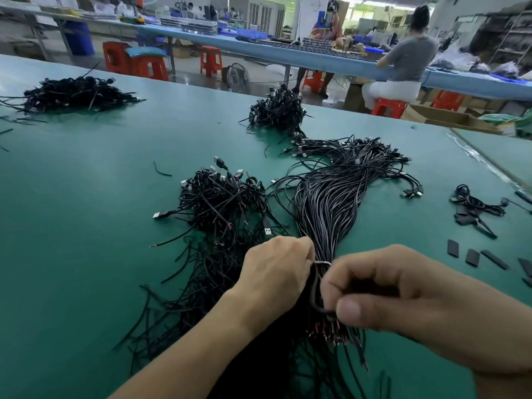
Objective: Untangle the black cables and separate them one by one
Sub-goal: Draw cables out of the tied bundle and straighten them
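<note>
left hand (276, 272) grips cable bundle (331, 203) | right hand (403, 289) pinches cable loop (315, 293) | tangled pile (218, 197) left — black sleeves (472, 257) right

Plain teal-green over the flat desk top (86, 197). Glossy black all along the thick bundle of thin plastic cables (331, 203), with pale grey glints on the strands. Silver on the small metal USB plugs (157, 216). Red at the stripped wire tips (325, 336). Matt black on the short flat sleeve pieces (453, 248).
</note>
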`<state>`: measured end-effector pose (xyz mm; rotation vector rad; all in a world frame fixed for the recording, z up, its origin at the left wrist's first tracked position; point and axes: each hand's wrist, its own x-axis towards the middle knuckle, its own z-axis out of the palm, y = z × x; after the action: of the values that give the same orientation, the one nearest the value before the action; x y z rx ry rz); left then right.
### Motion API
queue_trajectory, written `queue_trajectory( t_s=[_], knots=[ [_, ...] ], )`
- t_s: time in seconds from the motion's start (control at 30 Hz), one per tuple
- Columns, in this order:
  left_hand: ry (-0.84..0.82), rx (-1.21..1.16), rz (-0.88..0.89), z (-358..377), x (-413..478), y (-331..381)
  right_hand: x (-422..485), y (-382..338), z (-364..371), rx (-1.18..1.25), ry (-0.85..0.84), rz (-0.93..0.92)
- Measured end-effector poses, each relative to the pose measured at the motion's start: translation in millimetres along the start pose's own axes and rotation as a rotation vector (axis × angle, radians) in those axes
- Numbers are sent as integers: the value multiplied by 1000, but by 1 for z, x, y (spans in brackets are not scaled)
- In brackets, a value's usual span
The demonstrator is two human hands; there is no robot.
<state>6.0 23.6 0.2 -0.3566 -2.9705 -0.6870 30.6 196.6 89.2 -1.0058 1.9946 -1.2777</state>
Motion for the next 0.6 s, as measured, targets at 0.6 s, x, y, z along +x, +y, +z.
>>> queue_trajectory(
  t_s=[0.6],
  knots=[
    [-17, -137, -109, 5, 5, -3, 46, 41, 39, -724, 616, 767]
  ],
)
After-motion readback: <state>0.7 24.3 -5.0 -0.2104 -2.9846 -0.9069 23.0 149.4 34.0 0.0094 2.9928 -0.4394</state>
